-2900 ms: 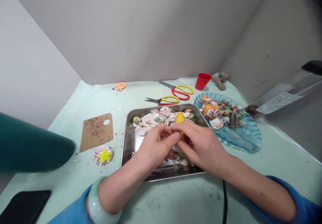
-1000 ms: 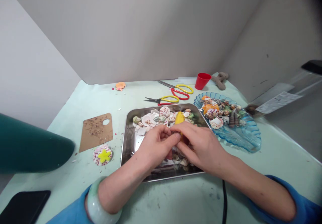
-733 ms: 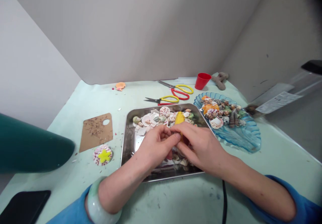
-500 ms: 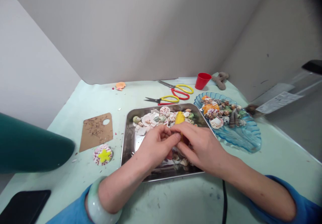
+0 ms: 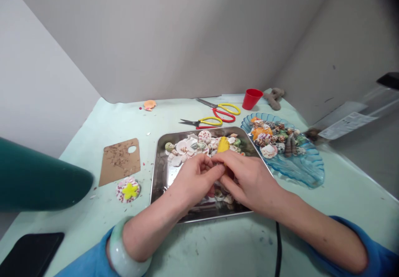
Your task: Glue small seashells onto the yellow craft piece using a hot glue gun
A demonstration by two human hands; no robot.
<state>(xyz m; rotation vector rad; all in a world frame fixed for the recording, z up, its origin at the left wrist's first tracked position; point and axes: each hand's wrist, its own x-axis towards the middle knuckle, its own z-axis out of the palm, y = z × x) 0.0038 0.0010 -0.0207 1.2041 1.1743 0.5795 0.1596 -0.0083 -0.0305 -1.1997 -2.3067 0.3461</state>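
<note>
Both hands meet over a shallow metal tray [image 5: 157, 185] of seashells [image 5: 187, 148]. The fingers of my left hand [image 5: 198, 175] are curled and pinched, its thumb reaching toward the other hand. My right hand [image 5: 246, 175] is closed too, thumb and fingertips against the left ones. Whatever lies between the fingertips is hidden. Just beyond the right hand a yellow object [image 5: 223, 145] sticks up, its lower part covered by that hand; I cannot tell its kind. Left of the tray lies a speckled shell piece [image 5: 121, 190] with a yellow star-shaped flower [image 5: 130, 191] on it.
A blue scalloped dish [image 5: 311, 167] of shells stands right, near a red cup [image 5: 252, 99]. Two pairs of scissors [image 5: 212, 122] lie behind the tray. Brown card [image 5: 120, 163] and a dark green cylinder [image 5: 40, 177] are left. A black cord [image 5: 278, 248] runs to the front.
The view has shifted very slightly. Both hands keep the same closed pose over the tray, and the things on the table stay where they were.
</note>
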